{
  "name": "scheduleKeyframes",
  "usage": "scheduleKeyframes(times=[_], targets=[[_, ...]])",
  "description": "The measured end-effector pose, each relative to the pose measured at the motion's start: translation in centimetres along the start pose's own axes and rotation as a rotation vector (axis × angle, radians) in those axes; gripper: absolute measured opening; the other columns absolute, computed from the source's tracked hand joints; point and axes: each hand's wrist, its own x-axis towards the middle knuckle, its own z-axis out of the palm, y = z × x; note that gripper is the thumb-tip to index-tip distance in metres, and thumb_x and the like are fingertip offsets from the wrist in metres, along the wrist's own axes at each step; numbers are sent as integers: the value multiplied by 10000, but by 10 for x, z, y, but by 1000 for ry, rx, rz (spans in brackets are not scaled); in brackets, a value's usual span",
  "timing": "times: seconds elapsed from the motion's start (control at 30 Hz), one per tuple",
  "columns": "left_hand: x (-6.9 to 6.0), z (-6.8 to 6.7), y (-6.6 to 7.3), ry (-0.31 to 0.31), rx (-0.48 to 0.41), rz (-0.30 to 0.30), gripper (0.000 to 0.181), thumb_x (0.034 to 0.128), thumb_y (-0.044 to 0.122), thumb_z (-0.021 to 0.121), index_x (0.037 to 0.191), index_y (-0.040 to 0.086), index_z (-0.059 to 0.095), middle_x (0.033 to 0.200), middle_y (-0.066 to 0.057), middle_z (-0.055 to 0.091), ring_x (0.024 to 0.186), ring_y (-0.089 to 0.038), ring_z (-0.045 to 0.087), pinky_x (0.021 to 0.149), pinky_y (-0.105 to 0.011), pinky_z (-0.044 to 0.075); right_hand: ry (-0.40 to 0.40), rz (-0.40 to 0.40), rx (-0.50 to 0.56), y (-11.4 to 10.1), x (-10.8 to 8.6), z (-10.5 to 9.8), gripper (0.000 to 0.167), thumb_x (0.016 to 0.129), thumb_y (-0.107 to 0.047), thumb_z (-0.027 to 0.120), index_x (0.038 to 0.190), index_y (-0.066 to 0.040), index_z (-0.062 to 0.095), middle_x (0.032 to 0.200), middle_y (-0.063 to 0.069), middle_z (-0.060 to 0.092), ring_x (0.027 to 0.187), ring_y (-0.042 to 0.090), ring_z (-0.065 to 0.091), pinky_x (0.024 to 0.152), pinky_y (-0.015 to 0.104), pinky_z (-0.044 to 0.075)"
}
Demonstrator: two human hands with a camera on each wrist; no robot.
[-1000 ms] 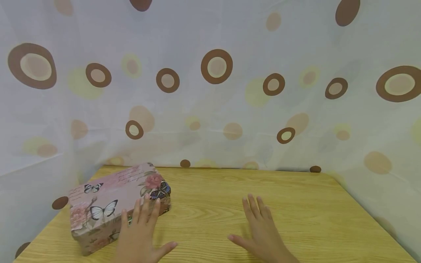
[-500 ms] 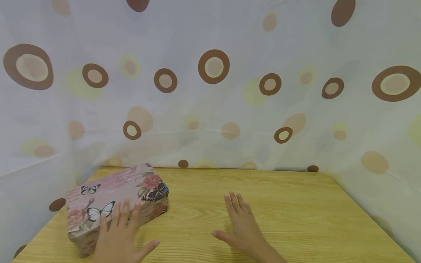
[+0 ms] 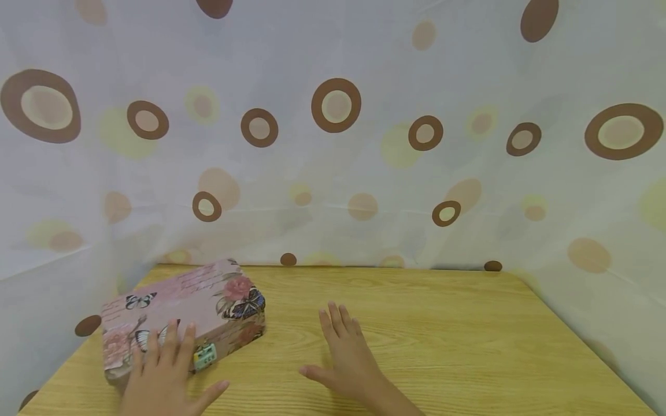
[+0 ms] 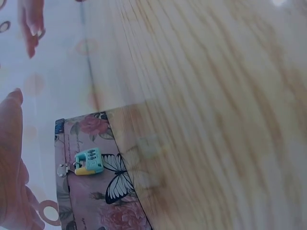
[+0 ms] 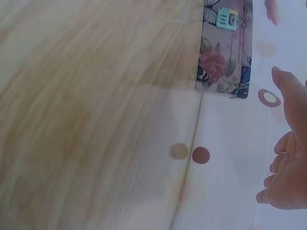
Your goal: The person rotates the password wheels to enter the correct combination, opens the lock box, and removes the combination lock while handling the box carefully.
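Note:
A pink box [image 3: 192, 294] printed with roses and butterflies stands at an angle on the left of the wooden table. From its front hangs a mint-green combination padlock [image 3: 205, 356] with a yellow part, also seen on the box's metal clasp [image 4: 63, 169] in the left wrist view. My left hand [image 3: 161, 372] hovers by the front left of the box with its fingers straight, hiding part of it; it holds nothing. To the right of the box, my right hand [image 3: 347, 358] is over the table, fingers straight and thumb spread, holding nothing.
The wood-grain table [image 3: 468, 335] runs back to a white curtain [image 3: 333, 167] with brown, peach and yellow circles. That curtain encloses the back and both sides. The box lies near the left table edge.
Both hands have moved to the left, the left one across the box's front, and the padlock has come into clear view. The head view has shifted slightly. The box appears unmoved.

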Motion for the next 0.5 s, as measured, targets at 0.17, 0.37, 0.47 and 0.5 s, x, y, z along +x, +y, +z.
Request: scheduleKeyframes(times=[0.17, 0.37, 0.47, 0.5], targets=[[-1, 1, -9, -15, -3, -26, 1098, 711, 769, 514, 1446, 8, 221, 1417, -357, 269, 1253, -595, 205, 990, -746, 152, 6, -24, -11, -10, 8, 5, 927, 836, -574, 557, 1447, 30, 209, 1525, 232, 127, 1403, 427, 102, 1093, 636, 203], [-3, 2, -22, -44, -8, -46, 1102, 723, 757, 515, 1428, -42, 235, 1415, -381, 247, 1238, -614, 206, 978, -755, 172, -14, -28, -33, -19, 19, 12, 920, 835, -574, 559, 1457, 4, 203, 1529, 192, 153, 1412, 383, 128, 1107, 596, 225], [-4, 4, -30, -54, -12, -56, 1089, 739, 751, 506, 1418, -55, 232, 1403, -396, 244, 1234, -624, 186, 933, -781, 191, -35, -27, -36, -23, 25, 15, 921, 834, -591, 548, 1460, -7, 206, 1532, 177, 157, 1416, 366, 132, 1114, 584, 226], [-4, 4, -32, -65, -27, -60, 1093, 745, 745, 507, 1421, -61, 213, 1407, -402, 222, 1250, -623, 152, 934, -785, 173, -41, -29, -33, -25, 28, 17, 918, 836, -590, 546, 1460, -9, 206, 1533, 173, 156, 1418, 361, 131, 1115, 582, 225]])
